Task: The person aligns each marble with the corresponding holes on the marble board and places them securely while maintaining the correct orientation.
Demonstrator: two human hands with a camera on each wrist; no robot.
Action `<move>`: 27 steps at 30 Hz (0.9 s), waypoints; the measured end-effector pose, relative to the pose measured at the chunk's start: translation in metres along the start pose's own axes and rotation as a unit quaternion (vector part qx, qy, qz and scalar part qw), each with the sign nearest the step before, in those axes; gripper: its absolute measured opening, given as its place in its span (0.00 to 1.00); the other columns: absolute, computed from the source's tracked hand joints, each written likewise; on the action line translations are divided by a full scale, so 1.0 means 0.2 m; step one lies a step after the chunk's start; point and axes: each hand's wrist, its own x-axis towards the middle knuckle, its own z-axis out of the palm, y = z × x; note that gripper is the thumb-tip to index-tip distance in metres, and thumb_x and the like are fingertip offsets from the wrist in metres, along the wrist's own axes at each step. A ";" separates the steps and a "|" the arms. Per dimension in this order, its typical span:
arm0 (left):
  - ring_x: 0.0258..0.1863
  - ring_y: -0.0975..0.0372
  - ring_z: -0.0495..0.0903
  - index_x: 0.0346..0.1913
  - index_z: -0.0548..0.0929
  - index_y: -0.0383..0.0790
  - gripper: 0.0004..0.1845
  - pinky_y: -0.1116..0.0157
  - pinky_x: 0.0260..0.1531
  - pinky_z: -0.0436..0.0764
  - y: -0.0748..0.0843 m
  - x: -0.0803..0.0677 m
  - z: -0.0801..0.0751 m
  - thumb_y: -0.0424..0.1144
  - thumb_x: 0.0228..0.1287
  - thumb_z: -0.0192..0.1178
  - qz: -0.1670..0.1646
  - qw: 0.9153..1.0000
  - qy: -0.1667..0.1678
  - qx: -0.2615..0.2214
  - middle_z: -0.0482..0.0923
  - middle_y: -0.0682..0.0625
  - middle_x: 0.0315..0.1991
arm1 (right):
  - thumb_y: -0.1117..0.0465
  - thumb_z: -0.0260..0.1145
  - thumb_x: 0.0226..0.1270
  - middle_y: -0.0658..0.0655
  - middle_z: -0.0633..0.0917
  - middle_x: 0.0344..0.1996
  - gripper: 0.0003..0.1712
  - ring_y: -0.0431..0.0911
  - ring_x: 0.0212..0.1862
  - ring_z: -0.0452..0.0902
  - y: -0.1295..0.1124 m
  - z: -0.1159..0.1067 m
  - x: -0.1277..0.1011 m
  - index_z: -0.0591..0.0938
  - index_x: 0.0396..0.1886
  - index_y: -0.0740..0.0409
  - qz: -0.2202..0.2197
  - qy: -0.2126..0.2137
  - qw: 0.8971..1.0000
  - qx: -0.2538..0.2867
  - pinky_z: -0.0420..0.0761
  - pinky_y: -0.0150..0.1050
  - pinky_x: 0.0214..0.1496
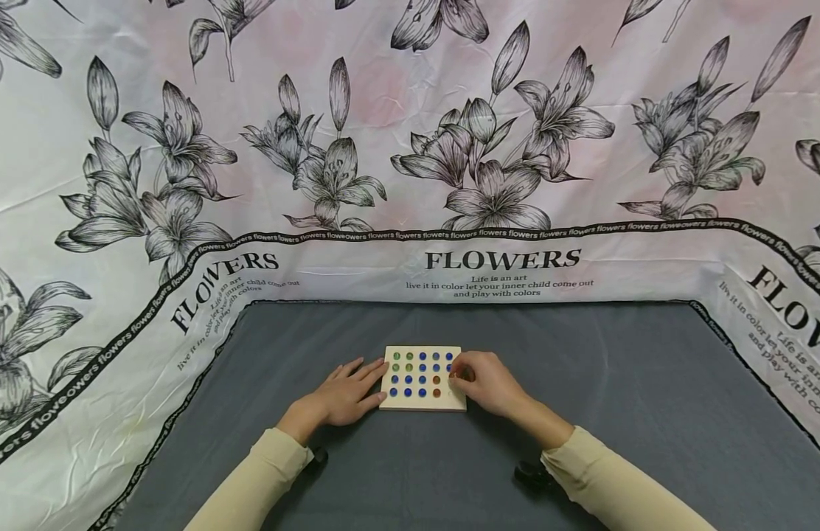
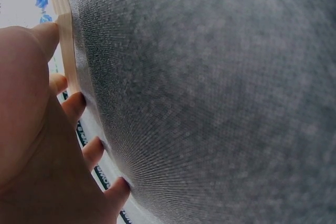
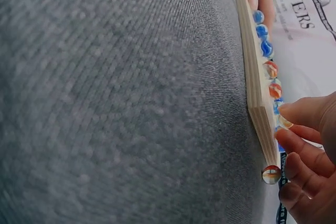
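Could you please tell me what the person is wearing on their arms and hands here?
Both arms are in long, plain cream sleeves that end at the wrists. The left hand and the right hand are bare, with no rings visible. A small black device sits under each wrist.

left hand point(image 2: 31, 129) | fingers point(image 2: 73, 103) touching wooden board point(image 2: 65, 40) | grey cloth point(image 2: 210, 93)

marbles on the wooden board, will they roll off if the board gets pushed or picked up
Probably not when pushed flat: each marble sits in its own spot on the wooden board. Tilted, the smooth glassy balls would likely roll off fast. The board looks stiff, so it should slide whole; the left hand touches its edge.
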 end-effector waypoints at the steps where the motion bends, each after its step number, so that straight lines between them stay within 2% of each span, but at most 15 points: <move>1: 0.81 0.43 0.47 0.83 0.55 0.50 0.34 0.38 0.76 0.47 0.00 0.00 0.00 0.57 0.82 0.45 0.000 1.000 -0.001 0.000 0.50 0.51 0.83 | 0.64 0.73 0.66 0.45 0.83 0.28 0.02 0.35 0.25 0.70 0.00 0.00 0.00 0.88 0.37 0.54 -0.001 0.000 1.000 -0.003 0.73 0.33 0.29; 7: 0.81 0.44 0.47 0.83 0.55 0.51 0.34 0.39 0.76 0.49 0.02 -0.01 -0.02 0.58 0.82 0.44 -0.003 1.000 -0.003 0.009 0.51 0.52 0.83 | 0.64 0.74 0.64 0.46 0.82 0.30 0.02 0.36 0.28 0.72 0.00 0.01 0.01 0.88 0.35 0.53 -0.011 -0.003 1.000 -0.011 0.74 0.33 0.31; 17: 0.81 0.43 0.47 0.83 0.55 0.49 0.34 0.38 0.76 0.47 0.02 0.00 -0.01 0.56 0.82 0.45 -0.002 1.000 -0.007 0.005 0.50 0.50 0.83 | 0.66 0.75 0.64 0.49 0.81 0.28 0.06 0.36 0.26 0.70 -0.02 -0.06 -0.01 0.89 0.40 0.61 -0.051 -0.004 0.999 -0.005 0.74 0.32 0.29; 27: 0.81 0.44 0.48 0.83 0.56 0.50 0.33 0.39 0.76 0.49 0.02 -0.01 -0.02 0.57 0.82 0.45 -0.005 1.000 -0.002 0.011 0.51 0.52 0.82 | 0.66 0.73 0.67 0.50 0.83 0.35 0.07 0.38 0.30 0.73 0.00 -0.18 -0.04 0.88 0.44 0.61 -0.024 -0.003 1.000 -0.005 0.76 0.35 0.31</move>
